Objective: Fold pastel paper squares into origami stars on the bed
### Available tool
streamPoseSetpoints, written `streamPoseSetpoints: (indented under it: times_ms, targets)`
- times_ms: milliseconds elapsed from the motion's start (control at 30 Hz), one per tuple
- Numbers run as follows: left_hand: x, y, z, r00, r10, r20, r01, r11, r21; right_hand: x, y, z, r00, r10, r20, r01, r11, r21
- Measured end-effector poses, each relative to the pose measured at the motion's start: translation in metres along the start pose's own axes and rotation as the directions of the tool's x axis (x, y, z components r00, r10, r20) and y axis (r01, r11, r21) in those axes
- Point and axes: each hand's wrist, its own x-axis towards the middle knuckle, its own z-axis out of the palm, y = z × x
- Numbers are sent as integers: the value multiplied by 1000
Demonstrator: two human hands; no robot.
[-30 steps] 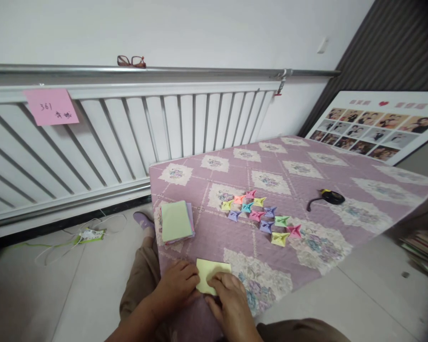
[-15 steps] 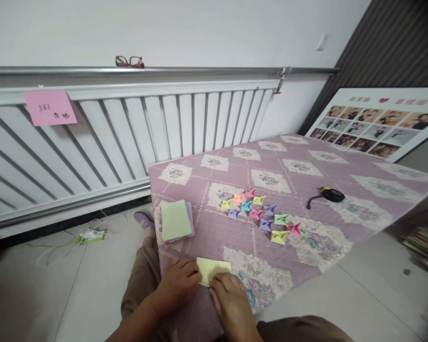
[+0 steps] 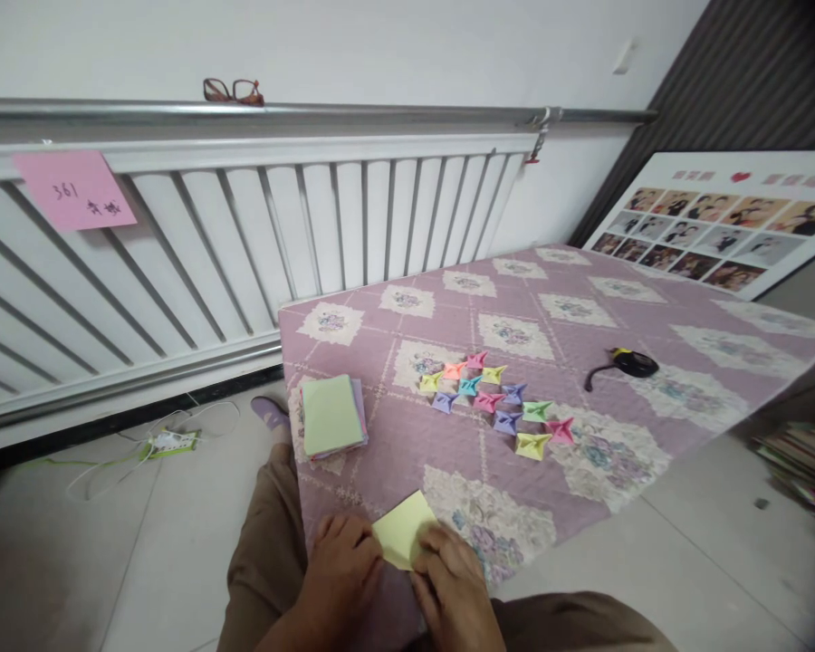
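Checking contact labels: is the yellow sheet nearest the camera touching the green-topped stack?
No: the yellow sheet sits apart from the green-topped stack, with tablecloth showing between them.

Matt paper sheet (image 3: 405, 532), patterned cloth (image 3: 407, 453), glossy metal pipe (image 3: 380, 116)

Table in floral purple cloth (image 3: 394, 457) | left: paper stack (image 3: 332, 417) | middle: colourful folded papers (image 3: 489, 401) | right: black object (image 3: 635, 363) | near edge: yellow sheet (image 3: 404, 528)
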Motion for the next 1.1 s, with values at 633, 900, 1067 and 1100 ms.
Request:
streamPoseSetpoints:
  times_ms: [633, 900, 1067, 1100]
  targets:
    - [19, 12, -12, 947, -310, 89, 305, 950, 58, 15, -9, 7, 975, 188, -115, -205, 967, -155]
    - [19, 12, -11, 940, -324, 110, 319, 946, 64, 14, -25, 12, 975, -14, -221, -6, 996, -92]
    - [19, 2, -11, 944, -301, 134, 299, 954, 35, 0, -18, 8, 992, -121, -43, 112, 980, -163]
    - [20, 0, -13, 945, -293, 148, 292, 956, 27, -3, -13, 5, 993, -121, 5, 120, 978, -172]
